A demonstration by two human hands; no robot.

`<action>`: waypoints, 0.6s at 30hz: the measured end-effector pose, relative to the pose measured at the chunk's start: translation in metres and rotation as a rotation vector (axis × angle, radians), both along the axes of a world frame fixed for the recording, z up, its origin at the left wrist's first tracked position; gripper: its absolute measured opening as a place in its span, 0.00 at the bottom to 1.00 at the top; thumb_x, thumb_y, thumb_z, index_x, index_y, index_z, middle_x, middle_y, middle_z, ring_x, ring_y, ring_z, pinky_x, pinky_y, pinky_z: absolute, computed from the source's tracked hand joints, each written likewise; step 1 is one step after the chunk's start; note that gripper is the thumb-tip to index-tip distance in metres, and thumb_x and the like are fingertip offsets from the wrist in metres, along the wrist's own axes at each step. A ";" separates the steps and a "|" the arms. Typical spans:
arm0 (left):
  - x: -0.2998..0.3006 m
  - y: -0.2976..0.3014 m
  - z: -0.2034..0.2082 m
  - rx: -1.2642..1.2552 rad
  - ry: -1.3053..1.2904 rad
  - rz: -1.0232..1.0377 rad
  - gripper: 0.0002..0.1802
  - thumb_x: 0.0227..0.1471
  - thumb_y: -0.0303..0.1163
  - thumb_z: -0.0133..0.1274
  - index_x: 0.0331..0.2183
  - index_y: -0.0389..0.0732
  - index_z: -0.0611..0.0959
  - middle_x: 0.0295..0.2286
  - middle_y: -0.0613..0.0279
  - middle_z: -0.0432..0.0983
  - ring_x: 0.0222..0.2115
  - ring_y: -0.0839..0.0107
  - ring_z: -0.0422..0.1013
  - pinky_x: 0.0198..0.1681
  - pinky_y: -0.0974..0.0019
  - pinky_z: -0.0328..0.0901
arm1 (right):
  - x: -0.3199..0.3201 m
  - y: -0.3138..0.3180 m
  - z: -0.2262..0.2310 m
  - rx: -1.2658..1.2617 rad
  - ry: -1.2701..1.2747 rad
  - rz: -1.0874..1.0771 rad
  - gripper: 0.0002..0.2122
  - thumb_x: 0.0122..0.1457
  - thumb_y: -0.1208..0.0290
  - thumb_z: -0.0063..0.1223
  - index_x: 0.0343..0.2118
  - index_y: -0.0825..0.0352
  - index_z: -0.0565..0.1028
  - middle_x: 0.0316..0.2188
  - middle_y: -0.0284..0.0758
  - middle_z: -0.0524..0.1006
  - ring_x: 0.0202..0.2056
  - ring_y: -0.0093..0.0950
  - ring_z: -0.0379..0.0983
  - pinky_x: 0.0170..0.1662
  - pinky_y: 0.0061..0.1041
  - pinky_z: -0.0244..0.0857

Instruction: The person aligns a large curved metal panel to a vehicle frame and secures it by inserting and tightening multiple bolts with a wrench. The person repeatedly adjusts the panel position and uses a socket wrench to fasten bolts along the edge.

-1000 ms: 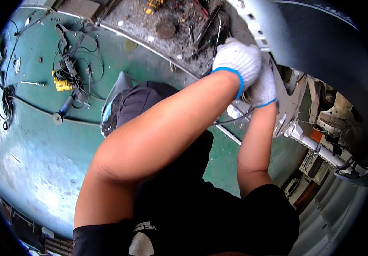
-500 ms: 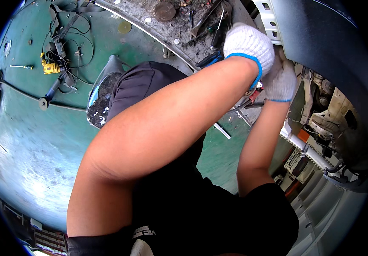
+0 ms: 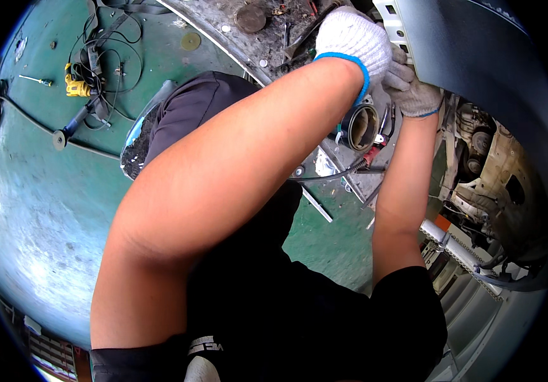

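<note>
My left hand (image 3: 353, 44), in a white knit glove with a blue cuff, is at the perforated pale edge strip (image 3: 396, 22) of a dark grey vehicle panel (image 3: 464, 48). Its fingers are hidden behind the back of the glove. Just below and to the right, my right hand (image 3: 414, 92) wears a greyer glove. Its fingers are curled together by the strip's lower end, close against my left hand. Whatever they grip is hidden. Under the hands, a dark round open container (image 3: 361, 126) stands on the grey worktop (image 3: 270, 41) beside a red-handled tool (image 3: 374, 153).
Vehicle parts (image 3: 484, 153) lie exposed at right. A round brown disc (image 3: 250, 19) and several hand tools are on the worktop. On the green floor at left are a yellow power tool (image 3: 76, 86), an angle grinder (image 3: 73, 127), a screwdriver (image 3: 35, 81) and looped cables.
My left hand has shifted up and left, and my right hand upward. The right hand's fingers and the round container have come into sight. The whole view has shifted slightly.
</note>
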State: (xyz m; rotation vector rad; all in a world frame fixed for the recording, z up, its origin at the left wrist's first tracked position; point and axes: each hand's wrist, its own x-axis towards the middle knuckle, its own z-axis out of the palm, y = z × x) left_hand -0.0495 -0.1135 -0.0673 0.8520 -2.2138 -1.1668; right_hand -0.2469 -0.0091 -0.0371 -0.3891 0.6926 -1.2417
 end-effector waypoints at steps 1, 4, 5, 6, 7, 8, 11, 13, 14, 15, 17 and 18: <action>0.006 -0.001 0.005 0.120 0.075 0.071 0.12 0.48 0.26 0.60 0.38 0.38 0.89 0.36 0.50 0.85 0.38 0.59 0.81 0.46 0.61 0.74 | 0.000 -0.004 -0.001 0.011 0.018 0.008 0.25 0.72 0.49 0.41 0.55 0.69 0.67 0.44 0.41 0.71 0.23 0.17 0.59 0.23 0.18 0.58; 0.003 0.006 0.017 0.951 0.544 0.243 0.11 0.56 0.26 0.55 0.40 0.35 0.85 0.33 0.54 0.84 0.34 0.66 0.80 0.41 0.64 0.74 | -0.005 0.008 -0.002 0.035 0.176 -0.092 0.23 0.72 0.50 0.38 0.54 0.68 0.68 0.48 0.44 0.71 0.29 0.21 0.66 0.30 0.22 0.65; 0.003 0.007 0.019 1.006 0.582 0.250 0.11 0.56 0.26 0.54 0.40 0.36 0.85 0.33 0.54 0.84 0.34 0.66 0.80 0.41 0.64 0.74 | -0.016 0.018 -0.016 0.040 0.273 -0.175 0.23 0.72 0.51 0.37 0.54 0.69 0.68 0.50 0.46 0.71 0.32 0.23 0.69 0.33 0.24 0.68; 0.002 0.006 0.019 1.062 0.619 0.267 0.10 0.56 0.26 0.54 0.40 0.36 0.85 0.33 0.54 0.84 0.34 0.65 0.80 0.41 0.64 0.74 | -0.014 0.019 -0.019 0.047 0.366 -0.226 0.23 0.72 0.51 0.36 0.54 0.69 0.68 0.50 0.47 0.72 0.35 0.25 0.70 0.36 0.26 0.69; 0.003 0.006 0.019 1.116 0.656 0.283 0.10 0.56 0.26 0.54 0.40 0.36 0.85 0.32 0.54 0.84 0.33 0.65 0.80 0.41 0.63 0.74 | -0.011 0.019 -0.021 0.060 0.461 -0.275 0.24 0.72 0.51 0.35 0.54 0.69 0.68 0.51 0.48 0.72 0.37 0.27 0.71 0.38 0.27 0.70; 0.004 0.004 0.019 1.105 0.638 0.267 0.10 0.57 0.26 0.54 0.40 0.36 0.85 0.32 0.54 0.84 0.33 0.65 0.80 0.41 0.63 0.74 | 0.012 0.014 -0.009 0.073 0.559 -0.302 0.24 0.72 0.51 0.34 0.54 0.69 0.68 0.51 0.49 0.72 0.39 0.29 0.71 0.39 0.28 0.70; 0.005 0.005 0.019 1.080 0.602 0.202 0.10 0.57 0.26 0.55 0.40 0.37 0.86 0.33 0.53 0.84 0.33 0.65 0.80 0.40 0.63 0.74 | -0.023 0.028 -0.022 -0.044 0.453 -0.179 0.26 0.72 0.50 0.30 0.60 0.68 0.65 0.59 0.50 0.69 0.44 0.28 0.71 0.42 0.27 0.69; 0.002 0.005 0.017 1.065 0.602 0.179 0.10 0.57 0.26 0.55 0.40 0.37 0.86 0.33 0.53 0.84 0.33 0.65 0.81 0.40 0.62 0.74 | -0.033 0.026 -0.026 -0.164 0.210 0.004 0.27 0.72 0.50 0.28 0.62 0.67 0.64 0.62 0.49 0.68 0.45 0.25 0.71 0.42 0.26 0.68; 0.007 0.000 0.013 0.960 0.569 0.203 0.10 0.57 0.26 0.55 0.40 0.36 0.86 0.33 0.53 0.84 0.33 0.65 0.81 0.40 0.62 0.74 | -0.015 0.000 -0.025 -0.223 0.055 0.136 0.27 0.72 0.50 0.28 0.62 0.67 0.64 0.62 0.48 0.68 0.44 0.25 0.70 0.40 0.26 0.68; 0.006 -0.001 0.010 0.868 0.530 0.198 0.10 0.57 0.26 0.55 0.40 0.36 0.86 0.33 0.53 0.84 0.33 0.65 0.81 0.40 0.62 0.75 | -0.014 0.000 -0.026 -0.238 0.040 0.149 0.27 0.72 0.50 0.28 0.62 0.67 0.64 0.61 0.47 0.69 0.42 0.24 0.70 0.39 0.26 0.66; 0.004 -0.002 0.009 0.781 0.492 0.191 0.10 0.57 0.27 0.55 0.40 0.35 0.86 0.33 0.52 0.85 0.34 0.63 0.81 0.40 0.61 0.74 | -0.009 0.006 -0.026 -0.226 0.139 0.081 0.27 0.72 0.49 0.28 0.61 0.66 0.65 0.59 0.44 0.71 0.38 0.23 0.68 0.35 0.24 0.64; 0.004 -0.002 0.010 0.786 0.492 0.191 0.10 0.57 0.27 0.55 0.40 0.35 0.86 0.34 0.52 0.85 0.34 0.63 0.81 0.40 0.61 0.74 | -0.008 0.011 -0.024 -0.182 0.173 -0.003 0.26 0.72 0.49 0.29 0.59 0.67 0.66 0.54 0.43 0.70 0.36 0.23 0.66 0.33 0.25 0.62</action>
